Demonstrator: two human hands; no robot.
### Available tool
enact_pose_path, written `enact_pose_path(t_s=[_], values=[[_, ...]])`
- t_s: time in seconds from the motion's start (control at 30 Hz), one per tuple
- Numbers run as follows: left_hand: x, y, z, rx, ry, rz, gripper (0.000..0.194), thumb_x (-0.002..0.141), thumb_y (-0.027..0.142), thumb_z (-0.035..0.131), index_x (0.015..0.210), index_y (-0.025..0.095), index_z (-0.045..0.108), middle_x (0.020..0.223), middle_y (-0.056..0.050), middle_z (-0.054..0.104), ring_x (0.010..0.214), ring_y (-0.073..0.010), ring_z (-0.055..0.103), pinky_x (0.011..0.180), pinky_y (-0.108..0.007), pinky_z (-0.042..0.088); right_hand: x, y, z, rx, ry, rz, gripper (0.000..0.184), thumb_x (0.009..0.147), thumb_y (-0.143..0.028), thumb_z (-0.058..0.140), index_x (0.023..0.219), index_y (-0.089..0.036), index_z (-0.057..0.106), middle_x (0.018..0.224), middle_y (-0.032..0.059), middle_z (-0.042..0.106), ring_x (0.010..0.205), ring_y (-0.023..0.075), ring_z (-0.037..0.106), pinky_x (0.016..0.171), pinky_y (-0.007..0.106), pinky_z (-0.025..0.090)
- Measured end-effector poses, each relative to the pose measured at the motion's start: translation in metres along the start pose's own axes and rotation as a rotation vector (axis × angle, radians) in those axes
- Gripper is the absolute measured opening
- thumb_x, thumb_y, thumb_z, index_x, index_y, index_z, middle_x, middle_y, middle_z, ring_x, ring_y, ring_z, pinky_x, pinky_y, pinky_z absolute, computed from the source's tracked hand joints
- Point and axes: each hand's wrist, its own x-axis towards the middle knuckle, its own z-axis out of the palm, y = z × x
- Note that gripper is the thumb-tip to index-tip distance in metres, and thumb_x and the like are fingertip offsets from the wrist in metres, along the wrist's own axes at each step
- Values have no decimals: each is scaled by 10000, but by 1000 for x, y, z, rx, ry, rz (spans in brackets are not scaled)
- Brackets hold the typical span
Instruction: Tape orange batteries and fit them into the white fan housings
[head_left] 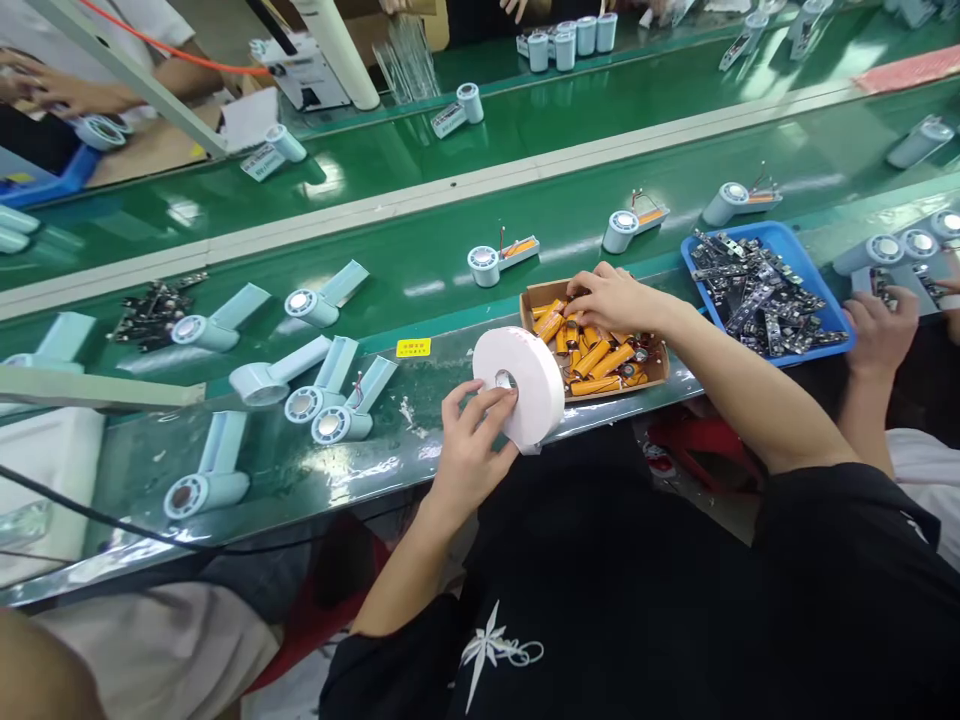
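Observation:
A wide roll of white tape (pixel 531 385) is in my left hand (pixel 476 435), whose fingers are closed around its near side and core. To the right of the roll, my right hand (pixel 606 298) reaches into a cardboard box (pixel 660 370) of orange battery cells (pixel 592 358). Its fingers are bent down at the box's far side, and the fingertips are partly hidden, so I cannot make out whether a cell is between them. Just left of the roll, a small yellow label (pixel 413 347) lies on the bench edge.
Light-blue fan housings (pixel 330 420) lie on the green bench at left; others sit along the conveyor (pixel 420 220). A blue tray (pixel 844 320) of circuit boards stands right. A co-worker's hand (pixel 885 325) is beyond it. A black cable (pixel 97 515) crosses lower left.

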Motion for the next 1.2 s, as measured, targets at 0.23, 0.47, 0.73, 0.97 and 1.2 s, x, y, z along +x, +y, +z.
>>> enact_pose_path(t_s=[0.23, 0.47, 0.73, 0.97, 1.2], values=[[-6, -6, 3, 47, -33, -18, 594, 916, 41, 710, 1471, 234, 624, 1252, -128, 743, 1304, -341, 585, 1113, -561, 554, -38, -65, -8, 1208, 410, 196, 549, 1085, -719, 492, 1354, -258, 621, 1006, 35, 714, 745, 164, 641, 722, 337, 596], [-1, -3, 4, 133, -74, -9, 697, 876, -39, 661, 1498, 277, 656, 1274, -117, 772, 1335, -359, 553, 1124, -572, 531, -70, -127, -6, 1110, 406, 213, 572, 903, -671, 842, 1256, -268, 641, 982, 13, 730, 667, 130, 618, 597, 272, 534], [-2, -6, 1, 183, -83, 37, 740, 931, -29, 688, 1582, 320, 635, 1266, -88, 794, 1279, -306, 492, 1073, -409, 512, -88, -140, -14, 436, 385, 264, 512, 1097, -513, 580, 1492, -224, 730, 1097, 86, 847, 1043, 303, 794, 1012, 442, 621], [0, -7, 5, 259, -87, 26, 707, 978, -1, 667, 1589, 353, 643, 1290, -43, 807, 1133, -301, 474, 1131, -454, 468, -80, -146, -7, 267, 139, 236, 514, 1065, -408, 635, 1534, -198, 659, 1178, 131, 832, 1085, 358, 773, 966, 436, 586], [1, -8, 10, 217, -61, 67, 726, 996, 67, 706, 1639, 382, 585, 1252, -43, 811, 1083, -296, 459, 1259, -554, 422, -81, -132, -13, 284, 67, 276, 244, 1069, -386, 610, 1155, -194, 732, 862, 82, 744, 814, 276, 677, 813, 388, 537]])
